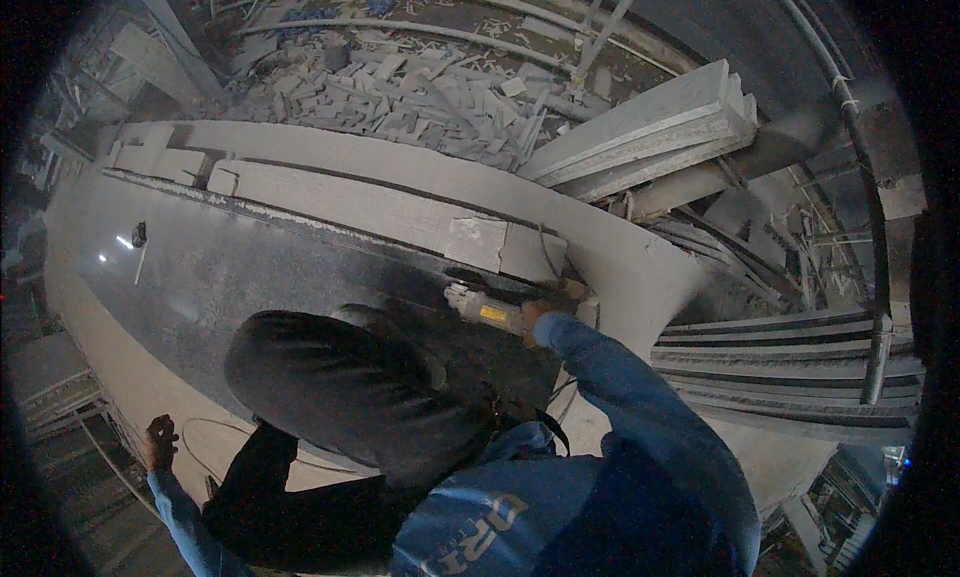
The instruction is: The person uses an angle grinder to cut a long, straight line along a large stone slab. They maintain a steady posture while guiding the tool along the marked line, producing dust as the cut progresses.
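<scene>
My right hand (553,314) is wrapped round the rear of a grey angle grinder (495,313) with a yellow label. The tool's head points left and lies low over a dark stone slab (270,277), near the slab's far edge. Its disc cannot be made out. Far off at the lower left, away from the slab, my left hand (161,443) hangs out with loosely curled fingers, a gap showing between them, and nothing seen in it. My bent knee, in dark trousers, covers part of the slab.
Pale stone strips (340,202) line the slab's far edge. A small dark object (139,234) lies on its left part. Beyond is a heap of broken stone pieces (400,92). Long slabs (640,127) lean at the right, above stacked strips (790,362). A cable (215,422) loops at lower left.
</scene>
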{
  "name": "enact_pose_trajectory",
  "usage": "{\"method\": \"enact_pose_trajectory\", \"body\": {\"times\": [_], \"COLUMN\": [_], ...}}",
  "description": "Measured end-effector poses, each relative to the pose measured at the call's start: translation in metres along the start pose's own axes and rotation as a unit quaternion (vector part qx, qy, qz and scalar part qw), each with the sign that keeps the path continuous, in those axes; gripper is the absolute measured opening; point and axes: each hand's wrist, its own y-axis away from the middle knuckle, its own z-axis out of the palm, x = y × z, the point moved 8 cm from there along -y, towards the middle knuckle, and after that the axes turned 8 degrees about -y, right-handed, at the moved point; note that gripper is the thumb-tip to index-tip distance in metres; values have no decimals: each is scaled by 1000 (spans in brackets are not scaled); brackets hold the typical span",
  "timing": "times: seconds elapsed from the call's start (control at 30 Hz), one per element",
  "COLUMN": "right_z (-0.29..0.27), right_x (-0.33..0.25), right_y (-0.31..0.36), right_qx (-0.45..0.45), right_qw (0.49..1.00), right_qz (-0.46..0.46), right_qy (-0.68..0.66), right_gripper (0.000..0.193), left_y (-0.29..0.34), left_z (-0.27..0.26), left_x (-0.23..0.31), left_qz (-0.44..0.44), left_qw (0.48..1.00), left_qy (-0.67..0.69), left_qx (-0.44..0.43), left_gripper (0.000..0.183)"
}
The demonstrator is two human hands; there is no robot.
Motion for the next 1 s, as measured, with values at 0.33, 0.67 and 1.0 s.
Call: {"method": "enact_pose_trajectory", "body": {"times": [0.33,0.67,1.0], "right_z": [4,55,-25], "right_x": [-13,69,-20], "right_y": [-19,-44,14], "right_qx": [69,80,25], "right_qw": [998,996,999], "right_qz": [13,-36,-14], "right_qy": [-2,-3,-17], "right_gripper": [62,42,63], "left_y": [18,-6,3], "left_z": [-15,-5,5], "left_x": [24,-20,25], "left_qz": [4,-49,18], "left_qw": [999,993,1000], "left_qy": [-42,106,1], "left_qx": [26,-5,4], "left_gripper": [35,35,36]}}
